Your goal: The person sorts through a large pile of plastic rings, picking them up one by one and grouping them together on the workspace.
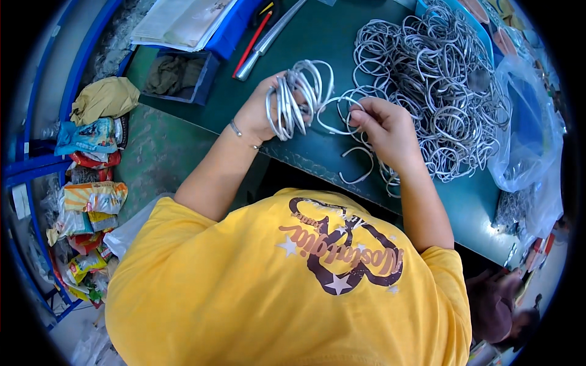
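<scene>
Over the table's near edge, my left hand is closed around a bundle of silver metal rings, bangle-sized and hanging loosely together. Just right of it, my right hand pinches a single silver ring between thumb and fingers. That ring is close to the bundle; whether they touch I cannot tell. A large tangled pile of similar rings, some of them open loops, covers the table to the right of my right hand. One open ring lies below my right wrist, near the table edge.
Behind my left hand lie a tapered metal rod and a red pencil. A blue bin holds dark cloth, beside papers. Clear plastic bags hang at right. Shelves with colourful packets stand left. Another person is at lower right.
</scene>
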Available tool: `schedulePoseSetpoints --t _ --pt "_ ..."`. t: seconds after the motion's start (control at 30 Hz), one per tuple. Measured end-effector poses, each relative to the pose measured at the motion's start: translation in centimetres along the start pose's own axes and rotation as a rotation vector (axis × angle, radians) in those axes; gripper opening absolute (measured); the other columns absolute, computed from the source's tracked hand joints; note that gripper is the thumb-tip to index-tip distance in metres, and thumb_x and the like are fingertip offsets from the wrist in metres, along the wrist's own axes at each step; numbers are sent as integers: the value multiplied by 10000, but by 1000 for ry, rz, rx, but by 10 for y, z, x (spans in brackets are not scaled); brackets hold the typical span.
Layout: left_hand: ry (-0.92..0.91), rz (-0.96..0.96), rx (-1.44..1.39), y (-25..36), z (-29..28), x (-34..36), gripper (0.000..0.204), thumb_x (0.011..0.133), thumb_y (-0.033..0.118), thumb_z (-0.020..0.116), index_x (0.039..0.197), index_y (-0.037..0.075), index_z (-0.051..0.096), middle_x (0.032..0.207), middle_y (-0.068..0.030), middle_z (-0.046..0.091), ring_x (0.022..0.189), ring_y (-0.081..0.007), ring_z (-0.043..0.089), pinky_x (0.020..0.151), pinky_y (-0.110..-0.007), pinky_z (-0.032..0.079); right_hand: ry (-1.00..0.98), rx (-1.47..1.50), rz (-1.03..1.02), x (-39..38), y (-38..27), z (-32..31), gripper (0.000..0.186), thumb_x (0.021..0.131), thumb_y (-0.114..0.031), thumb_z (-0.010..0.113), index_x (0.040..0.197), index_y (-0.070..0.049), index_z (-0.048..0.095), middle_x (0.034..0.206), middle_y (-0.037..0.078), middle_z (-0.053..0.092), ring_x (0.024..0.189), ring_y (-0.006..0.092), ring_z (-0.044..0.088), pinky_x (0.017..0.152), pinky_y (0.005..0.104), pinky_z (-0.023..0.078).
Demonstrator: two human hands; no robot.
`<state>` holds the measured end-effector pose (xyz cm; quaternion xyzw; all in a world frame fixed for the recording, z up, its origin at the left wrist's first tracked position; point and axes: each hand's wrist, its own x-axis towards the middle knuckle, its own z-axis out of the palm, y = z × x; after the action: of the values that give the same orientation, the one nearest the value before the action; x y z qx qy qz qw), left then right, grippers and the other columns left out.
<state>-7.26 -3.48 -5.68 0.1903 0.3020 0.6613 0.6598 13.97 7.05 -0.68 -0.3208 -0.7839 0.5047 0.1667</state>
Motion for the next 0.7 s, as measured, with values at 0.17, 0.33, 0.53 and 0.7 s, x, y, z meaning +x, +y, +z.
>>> schedulePoseSetpoints --t 0.17,0.33,0.53,0.7 --pt "204 -158 483 25 -4 2 297 864 112 654 1117 -19 572 905 -93 648 723 -173 663 663 -281 577 47 222 193 -18 -7 -11 131 899 -74 612 962 29 664 743 24 659 659 69 591 610 210 482" --pt "245 -93 1326 23 17 14 435 767 -2 674 1188 11 568 1068 -110 628 1000 -209 613 879 -300 487 68 363 256 -31 2 -16 139 901 -82 616 999 7 659 755 12 660 658 53 587 551 183 451" --pt "264 263 1511 17 16 22 476 708 1 727 1163 28 590 1130 -124 571 1031 -243 594 892 -329 485 49 414 275 -42 4 -20 141 897 -93 631 1001 -1 656 771 20 672 661 52 601 544 175 458" --pt "263 231 1720 33 16 21 666 665 -13 703 1291 89 500 1118 -111 557 949 -219 554 839 -312 493 51 494 237 -46 12 -21 136 883 -67 644 1000 1 653 780 27 672 671 62 613 561 188 485"
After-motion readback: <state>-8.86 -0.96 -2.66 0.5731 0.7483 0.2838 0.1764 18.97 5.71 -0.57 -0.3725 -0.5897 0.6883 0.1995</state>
